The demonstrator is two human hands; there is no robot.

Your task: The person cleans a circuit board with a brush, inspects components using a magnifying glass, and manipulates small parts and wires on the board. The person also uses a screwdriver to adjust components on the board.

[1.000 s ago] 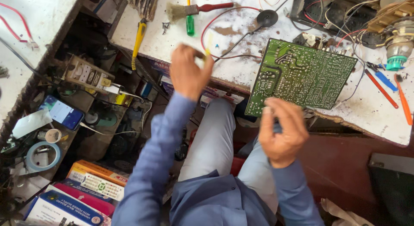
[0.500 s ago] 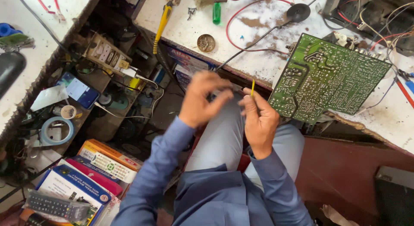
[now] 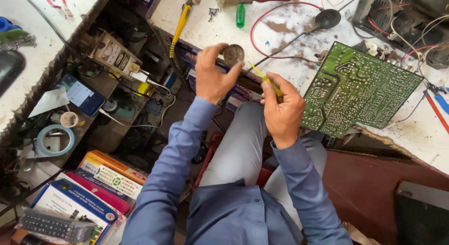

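Left hand [image 3: 211, 79] pinches a small round tin [image 3: 233, 54] at the bench's near edge. Right hand [image 3: 282, 107] grips a thin yellow probe [image 3: 264, 78], tip aimed at the tin. Green circuit board [image 3: 360, 88] lies right. Judged: loading the tip; next calls for steady dipping.

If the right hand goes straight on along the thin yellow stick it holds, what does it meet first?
Probably the small round tin held by the left hand: the yellow stick in the right hand points toward it, though depth is unclear.

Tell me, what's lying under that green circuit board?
The green circuit board rests on the stained white workbench, its lower corner overhanging the edge. Thin wires run out beside it. Whatever lies directly beneath stays hidden.
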